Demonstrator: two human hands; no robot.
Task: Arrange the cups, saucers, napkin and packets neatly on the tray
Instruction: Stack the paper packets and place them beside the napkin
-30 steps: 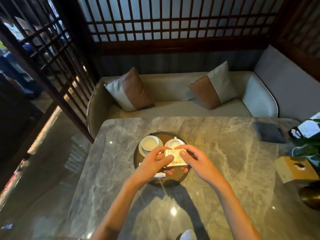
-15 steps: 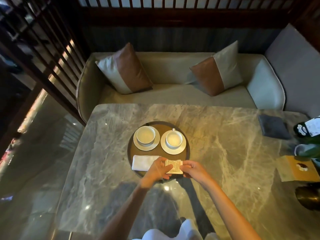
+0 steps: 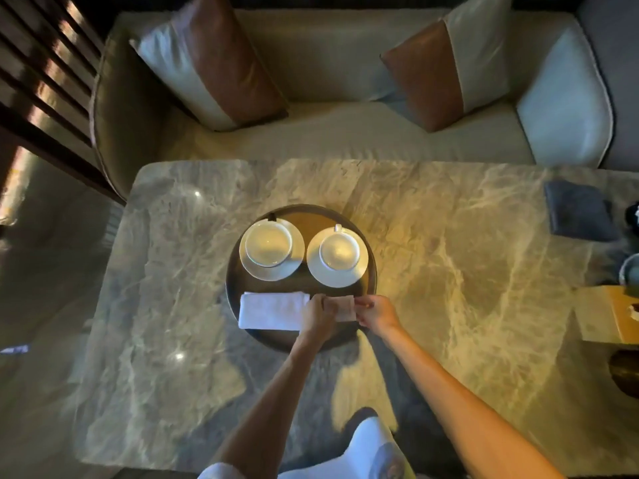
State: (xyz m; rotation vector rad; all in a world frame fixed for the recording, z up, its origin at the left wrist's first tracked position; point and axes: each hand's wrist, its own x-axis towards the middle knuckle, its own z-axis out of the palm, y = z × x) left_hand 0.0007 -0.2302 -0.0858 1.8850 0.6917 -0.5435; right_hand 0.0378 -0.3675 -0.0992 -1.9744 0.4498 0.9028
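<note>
A round dark tray (image 3: 311, 216) sits on the marble table. On its far half stand two white cups on white saucers, the left cup (image 3: 269, 243) and the right cup (image 3: 339, 252) side by side. A folded white napkin (image 3: 271, 311) lies on the tray's near left part. Just right of the napkin, low over the tray, both hands pinch a small stack of beige packets (image 3: 342, 307): my left hand (image 3: 316, 316) grips its left edge, my right hand (image 3: 375, 314) its right edge. Whether the packets touch the tray is unclear.
A dark folded cloth (image 3: 579, 210) lies at the table's far right. A wooden tissue box (image 3: 608, 314) and a dark round object (image 3: 626, 371) stand near the right edge. A sofa with two cushions (image 3: 214, 60) runs behind the table.
The view has tilted further down over the table. Both hands have carried the packets from above the tray's middle down to its near right part, beside the napkin.
</note>
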